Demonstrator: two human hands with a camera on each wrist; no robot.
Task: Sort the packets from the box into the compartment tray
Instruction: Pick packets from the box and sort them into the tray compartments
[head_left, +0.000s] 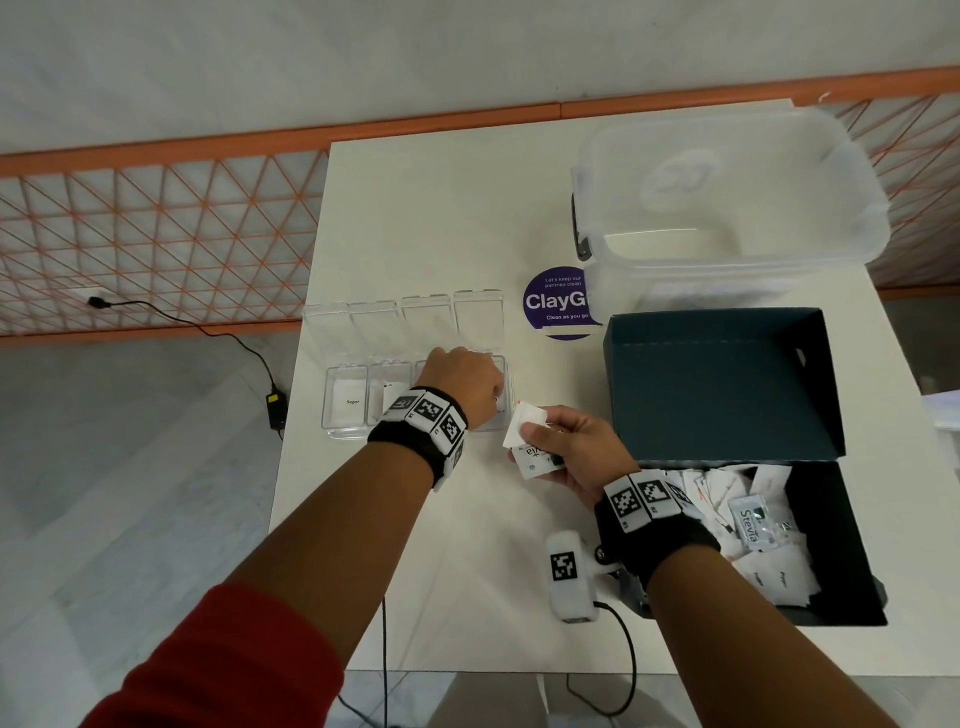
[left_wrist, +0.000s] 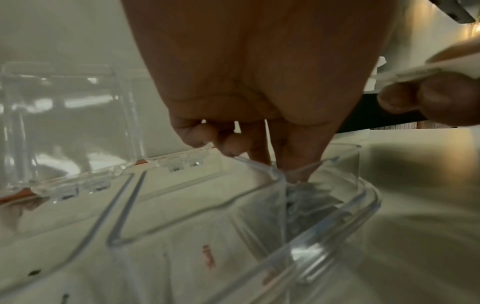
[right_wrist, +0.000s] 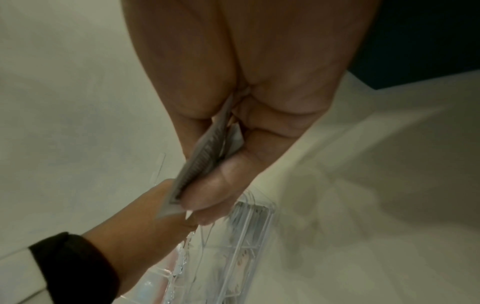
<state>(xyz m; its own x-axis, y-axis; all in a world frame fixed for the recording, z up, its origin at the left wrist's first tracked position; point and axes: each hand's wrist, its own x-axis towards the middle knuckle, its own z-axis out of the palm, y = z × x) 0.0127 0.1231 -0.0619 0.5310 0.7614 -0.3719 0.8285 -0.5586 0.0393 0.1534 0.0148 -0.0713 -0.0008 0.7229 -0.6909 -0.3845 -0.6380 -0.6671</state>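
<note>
Reaching left hand (head_left: 467, 384) into compartment tray (head_left: 343, 415), right hand (head_left: 576, 447) pinching packets (head_left: 524, 423)

Head view bright and sharp; wrist views dim, blurred.

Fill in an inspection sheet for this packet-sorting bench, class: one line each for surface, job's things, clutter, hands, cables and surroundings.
Surface: white table, bare at its far left.
Job's things: clear compartment tray with lids open, a Sugar packet in its leftmost compartment; dark box holding mixed packets, its flap raised.
Clutter: lidded translucent tub; purple round sticker.
Hands: left hand reaches into the tray's rightmost compartment, fingers hidden; right hand pinches several packets beside the tray.
Cables: black cable and adapter on the floor; another cable runs from a wrist camera.
Surroundings: orange lattice railing, pale floor.
</note>
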